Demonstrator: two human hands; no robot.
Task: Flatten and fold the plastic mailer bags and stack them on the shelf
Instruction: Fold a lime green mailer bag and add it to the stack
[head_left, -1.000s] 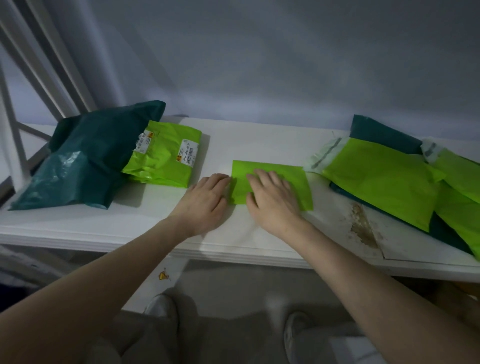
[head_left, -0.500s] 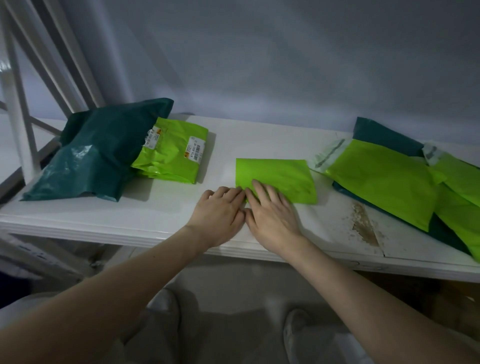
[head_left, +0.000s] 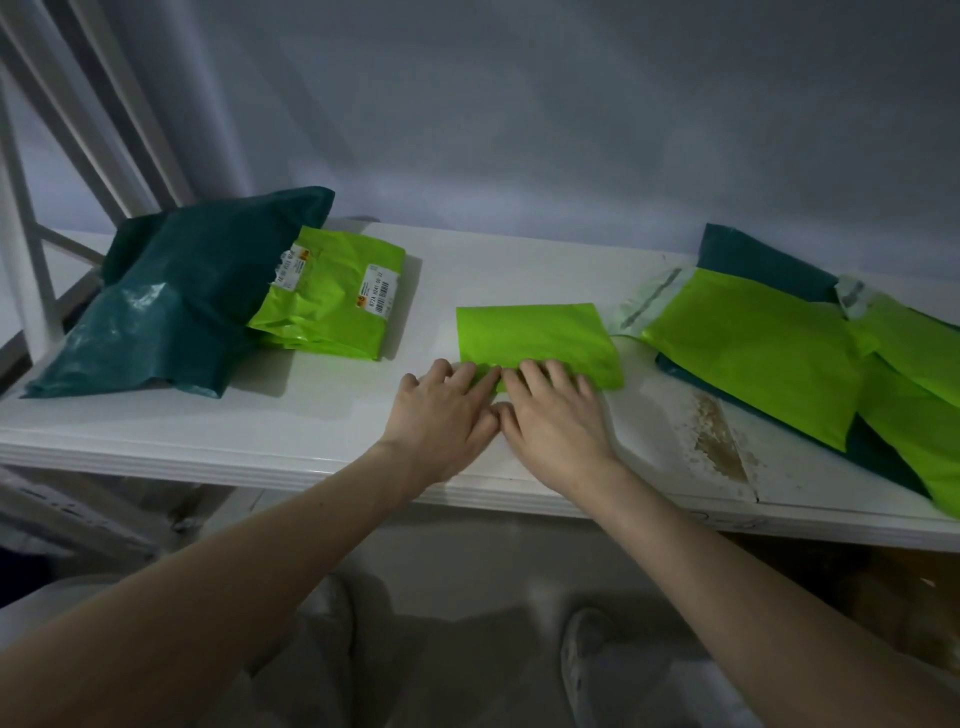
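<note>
White shelf (head_left: 311, 436): two hands' straight fingers (head_left: 550, 376) press one folded green mailer (head_left: 540, 338); two dark-green bags.

— Where does the view look from?
— From the person's head, facing forward and down, close over the white shelf (head_left: 291, 447), with both forearms reaching in from below.
— Any second view?
— None; this wide-angle one also takes in the floor beneath.

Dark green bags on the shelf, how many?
2 visible: one bulky dark green bag at the left end, one dark green bag at the right under the lime bags. More may be hidden beneath.
</note>
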